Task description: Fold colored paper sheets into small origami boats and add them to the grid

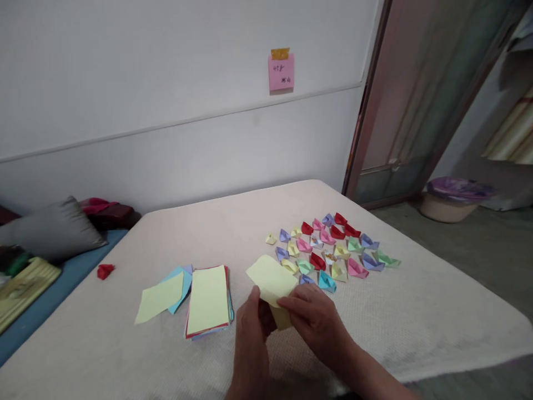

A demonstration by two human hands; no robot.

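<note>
A pale yellow paper [272, 278], partly folded with a flap hanging below, is held above the table between both hands. My left hand [252, 322] grips its lower left edge, thumb on top. On the right side, my right hand [310, 314] pinches the sheet, its index finger lying along the lower edge. A stack of coloured paper [209, 300] with a pale yellow sheet on top lies left of my hands. Several small folded paper boats [318, 261] in red, pink, purple, green, yellow and blue stand in rows behind and right of my right hand.
Loose yellow [160, 298] and blue [182, 294] sheets lie left of the stack. A red folded piece [105, 271] sits at the table's left. Beyond are a grey pillow [56, 230], a pink note [281, 73] on the wall and a lined bin [452, 203] on the floor.
</note>
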